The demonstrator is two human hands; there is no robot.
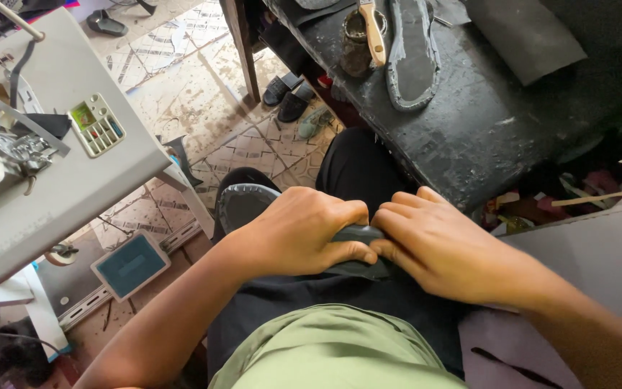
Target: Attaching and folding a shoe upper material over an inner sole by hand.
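Left hand (300,230): knuckles up, fingers curled down and closed in a grip, thumb tip pressing toward the right hand. Right hand (437,241): palm down, fingers extended and pressing, fingertips touching the left thumb. Both forearms bare, converging over the lap.

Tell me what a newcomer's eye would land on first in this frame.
First the two hands at centre: the left hand and right hand both press a grey shoe sole on the person's lap. Next, the black workbench at upper right, with another sole and a brush resting on a pot. At left stands a white sewing machine with a small keypad.
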